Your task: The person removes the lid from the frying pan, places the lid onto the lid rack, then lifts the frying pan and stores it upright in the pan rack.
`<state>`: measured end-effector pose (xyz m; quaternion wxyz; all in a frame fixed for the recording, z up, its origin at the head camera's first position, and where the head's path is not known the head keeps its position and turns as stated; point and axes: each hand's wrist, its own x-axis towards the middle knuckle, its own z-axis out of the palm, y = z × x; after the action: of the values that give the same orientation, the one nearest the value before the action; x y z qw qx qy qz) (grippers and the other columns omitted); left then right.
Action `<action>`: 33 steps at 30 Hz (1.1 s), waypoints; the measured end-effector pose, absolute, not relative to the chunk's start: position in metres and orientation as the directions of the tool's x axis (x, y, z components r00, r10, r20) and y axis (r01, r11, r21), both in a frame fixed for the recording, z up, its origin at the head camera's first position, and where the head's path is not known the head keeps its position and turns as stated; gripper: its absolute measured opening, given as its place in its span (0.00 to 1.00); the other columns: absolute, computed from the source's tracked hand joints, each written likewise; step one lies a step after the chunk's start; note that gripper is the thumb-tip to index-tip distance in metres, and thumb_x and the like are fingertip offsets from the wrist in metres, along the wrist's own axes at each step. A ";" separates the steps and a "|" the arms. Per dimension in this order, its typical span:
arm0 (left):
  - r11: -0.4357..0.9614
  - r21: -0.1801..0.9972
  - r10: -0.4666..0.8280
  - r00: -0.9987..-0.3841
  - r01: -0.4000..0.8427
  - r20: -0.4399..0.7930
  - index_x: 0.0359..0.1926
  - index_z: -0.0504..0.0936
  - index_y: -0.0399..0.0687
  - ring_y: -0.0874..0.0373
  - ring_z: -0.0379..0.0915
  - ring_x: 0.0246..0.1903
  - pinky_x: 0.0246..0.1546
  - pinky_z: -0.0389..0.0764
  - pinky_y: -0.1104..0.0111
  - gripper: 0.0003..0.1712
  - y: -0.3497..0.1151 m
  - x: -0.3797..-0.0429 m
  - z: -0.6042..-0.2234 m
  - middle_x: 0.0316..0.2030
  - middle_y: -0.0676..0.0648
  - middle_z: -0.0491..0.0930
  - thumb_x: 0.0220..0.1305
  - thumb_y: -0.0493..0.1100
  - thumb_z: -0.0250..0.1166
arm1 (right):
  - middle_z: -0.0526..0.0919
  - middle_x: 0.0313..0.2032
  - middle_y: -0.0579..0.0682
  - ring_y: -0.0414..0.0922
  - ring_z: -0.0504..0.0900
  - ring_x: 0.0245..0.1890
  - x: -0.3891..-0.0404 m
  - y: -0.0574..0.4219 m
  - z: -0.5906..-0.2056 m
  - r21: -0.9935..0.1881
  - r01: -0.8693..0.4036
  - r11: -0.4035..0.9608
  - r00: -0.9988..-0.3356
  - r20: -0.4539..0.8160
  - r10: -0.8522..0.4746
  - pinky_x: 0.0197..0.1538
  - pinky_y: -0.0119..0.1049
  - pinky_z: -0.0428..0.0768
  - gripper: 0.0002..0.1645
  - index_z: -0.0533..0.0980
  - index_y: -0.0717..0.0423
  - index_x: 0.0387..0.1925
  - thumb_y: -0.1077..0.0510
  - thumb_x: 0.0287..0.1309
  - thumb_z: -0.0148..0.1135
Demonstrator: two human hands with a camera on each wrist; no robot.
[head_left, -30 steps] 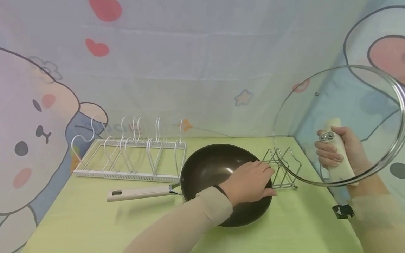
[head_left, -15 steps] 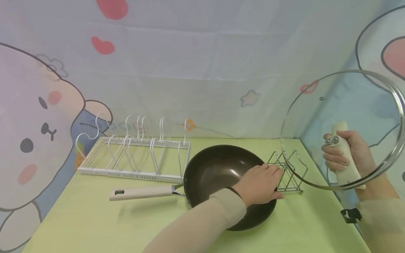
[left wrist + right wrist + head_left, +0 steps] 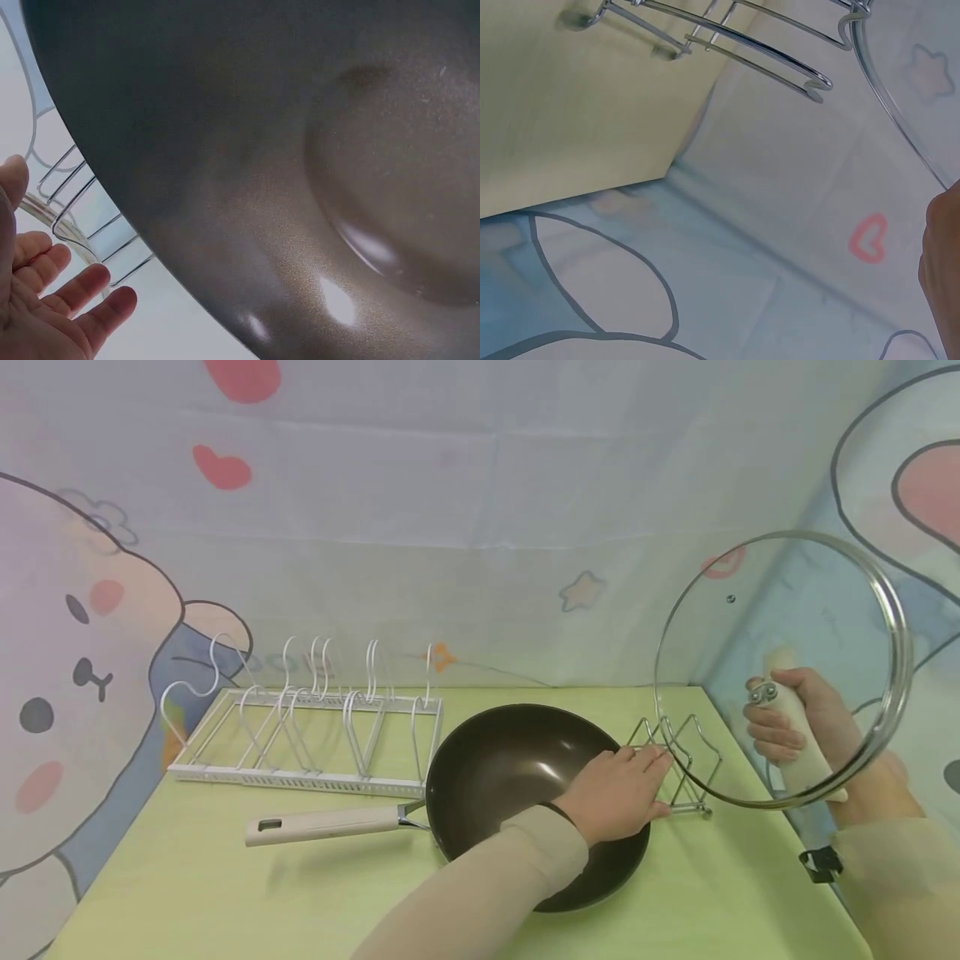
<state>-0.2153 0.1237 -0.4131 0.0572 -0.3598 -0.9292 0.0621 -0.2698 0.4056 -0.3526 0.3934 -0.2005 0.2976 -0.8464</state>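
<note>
My right hand (image 3: 834, 735) grips the cream handle (image 3: 802, 752) of a large clear glass lid (image 3: 817, 593) with a metal rim. The lid is held up on its side at the right, and the hand shows through the glass. My left hand (image 3: 618, 793) reaches across a dark frying pan (image 3: 495, 768) to a small metal wire rack (image 3: 701, 760). Its fingers (image 3: 109, 319) are spread and relaxed, with nothing held between them in the left wrist view. The pan's pale handle (image 3: 330, 825) points left. The right wrist view catches just the edge of the right hand.
A white rack (image 3: 300, 779) with several curved dividers stands on the back left of the light green table (image 3: 187, 868). A patterned cloth (image 3: 495, 527) hangs behind and beside the table. The wire rack stands near the table's back right corner.
The lid has turned a little more edge-on in my right hand. My left hand has shifted slightly right toward the wire rack. The pan and both racks hold their places.
</note>
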 end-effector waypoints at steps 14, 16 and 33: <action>0.744 -0.130 0.666 -0.743 0.656 0.062 0.84 0.57 0.63 0.64 0.66 0.77 0.73 0.73 0.69 0.34 0.125 -0.216 -0.414 0.83 0.62 0.58 0.85 0.64 0.47 | 0.48 0.24 0.46 0.40 0.51 0.18 -0.273 0.391 -0.358 -0.737 0.499 -0.457 -0.613 0.072 -0.786 0.20 0.32 0.56 0.29 0.68 0.56 0.46 0.49 0.84 0.17; 0.746 -0.132 0.664 -0.746 0.653 0.061 0.84 0.57 0.65 0.64 0.65 0.77 0.73 0.73 0.69 0.34 0.126 -0.216 -0.414 0.82 0.63 0.58 0.85 0.63 0.47 | 0.48 0.24 0.46 0.40 0.51 0.18 -0.272 0.390 -0.357 -0.746 0.496 -0.444 -0.611 0.064 -0.789 0.21 0.32 0.56 0.30 0.68 0.55 0.45 0.49 0.85 0.16; 0.753 -0.171 0.646 -0.763 0.635 0.012 0.85 0.54 0.65 0.65 0.59 0.80 0.76 0.71 0.67 0.33 0.130 -0.214 -0.411 0.84 0.63 0.55 0.86 0.62 0.43 | 0.47 0.22 0.46 0.40 0.46 0.17 -0.279 0.390 -0.374 -0.796 0.476 -0.374 -0.585 0.031 -0.811 0.21 0.29 0.68 0.29 0.69 0.55 0.43 0.49 0.85 0.19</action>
<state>-0.2139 0.1305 -0.4107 0.0352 -0.3422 -0.9357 0.0784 -0.2795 0.3897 -0.3744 0.4019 -0.2148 0.3893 -0.8005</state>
